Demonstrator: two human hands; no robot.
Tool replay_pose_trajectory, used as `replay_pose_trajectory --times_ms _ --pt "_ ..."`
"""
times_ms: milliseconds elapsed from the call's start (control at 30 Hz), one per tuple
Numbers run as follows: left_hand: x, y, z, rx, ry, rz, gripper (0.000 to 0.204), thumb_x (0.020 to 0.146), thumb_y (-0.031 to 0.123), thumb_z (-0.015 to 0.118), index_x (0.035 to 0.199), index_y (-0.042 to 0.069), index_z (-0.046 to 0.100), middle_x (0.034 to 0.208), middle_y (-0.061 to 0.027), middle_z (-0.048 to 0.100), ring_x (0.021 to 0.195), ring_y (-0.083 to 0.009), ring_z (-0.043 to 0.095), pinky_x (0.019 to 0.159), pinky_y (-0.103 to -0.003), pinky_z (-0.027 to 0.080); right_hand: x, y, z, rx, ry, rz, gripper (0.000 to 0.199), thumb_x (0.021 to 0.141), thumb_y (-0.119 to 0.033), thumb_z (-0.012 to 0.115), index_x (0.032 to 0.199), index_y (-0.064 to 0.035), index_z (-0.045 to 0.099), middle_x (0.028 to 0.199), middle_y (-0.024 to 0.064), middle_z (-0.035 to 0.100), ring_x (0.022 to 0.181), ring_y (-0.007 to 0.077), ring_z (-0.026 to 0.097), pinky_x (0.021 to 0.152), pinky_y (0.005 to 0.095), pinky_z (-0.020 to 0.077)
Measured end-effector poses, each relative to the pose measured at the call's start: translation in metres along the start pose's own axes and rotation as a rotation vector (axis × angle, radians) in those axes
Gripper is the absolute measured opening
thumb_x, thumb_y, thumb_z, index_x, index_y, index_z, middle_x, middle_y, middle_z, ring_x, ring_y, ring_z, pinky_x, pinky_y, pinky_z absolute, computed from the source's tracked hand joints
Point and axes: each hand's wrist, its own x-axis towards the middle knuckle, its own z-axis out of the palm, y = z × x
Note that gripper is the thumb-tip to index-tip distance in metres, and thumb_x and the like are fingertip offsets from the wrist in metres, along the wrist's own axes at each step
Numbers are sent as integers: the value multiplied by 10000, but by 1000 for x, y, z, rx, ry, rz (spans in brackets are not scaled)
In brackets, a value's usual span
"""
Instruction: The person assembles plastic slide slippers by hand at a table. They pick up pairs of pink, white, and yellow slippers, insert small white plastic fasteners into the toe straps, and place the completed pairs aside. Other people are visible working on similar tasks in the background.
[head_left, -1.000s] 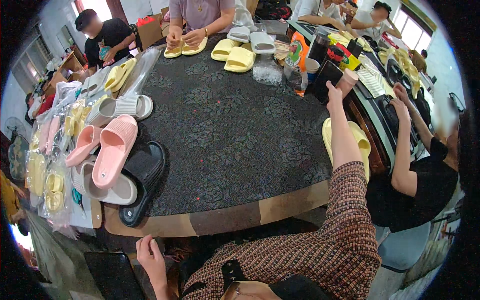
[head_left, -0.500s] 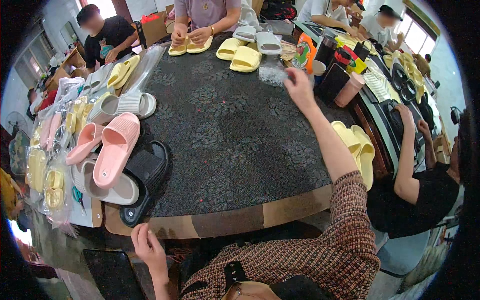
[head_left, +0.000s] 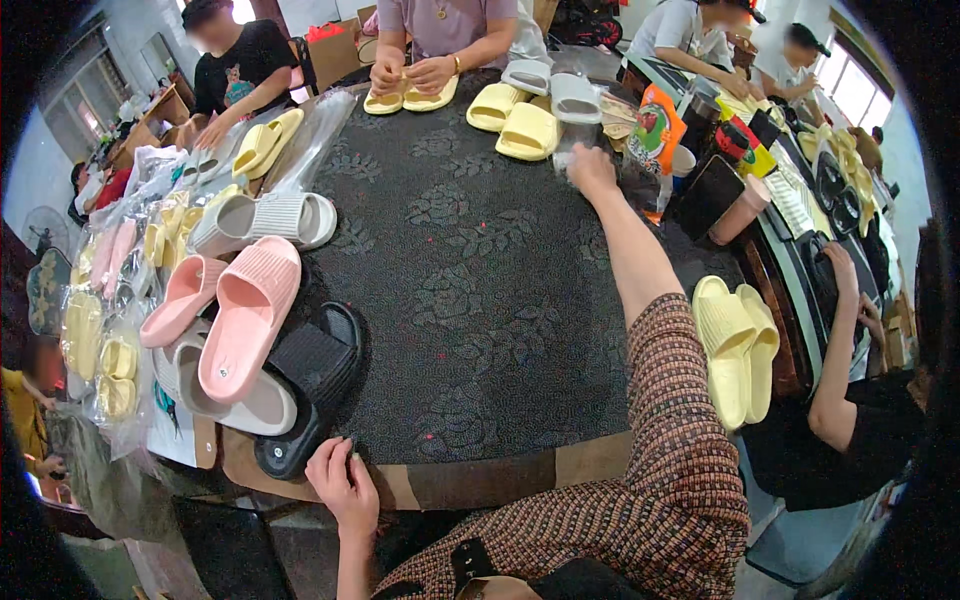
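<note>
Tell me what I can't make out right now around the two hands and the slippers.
- Head view, right hand: its fingers reach among clear plastic near the grey slippers; whether they grip anything cannot be told, too small and blurred.
- Left hand: rests at the table edge; its palm side is hidden.
- Black slipper: partly covered by the pink slippers stacked over it.
- Yellow slippers: what holds them up is hidden behind the right sleeve.

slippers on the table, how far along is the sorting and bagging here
Done: several bagged pairs lie stacked at the table's left edge. In hand: the right hand reaches across the dark tablecloth to clear plastic near the grey slippers; the left hand rests on the near edge beside the black slipper. Left: loose pink slippers, grey ones and yellow slippers are unbagged.
</note>
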Motion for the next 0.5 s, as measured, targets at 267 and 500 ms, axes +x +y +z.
replay_pose_trajectory --times_ms 267,500 --pt "-1 -1 2 -9 41 46 223 789 -12 582 1011 -17 604 1074 -156 571 983 -323 517 866 -409 380 -73 -7 -85 -4 -101 -311 255 773 -181 599 986 -42 595 948 234 643 912 405 622 804 485 502" --pt "0 -2 4 -5 57 86 233 791 -1 586 1023 -8 608 1088 -150 568 1001 -322 514 871 -410 386 -188 12 -118 27 -191 -417 337 783 -183 627 1093 -66 568 953 200 597 931 378 596 818 456 492"
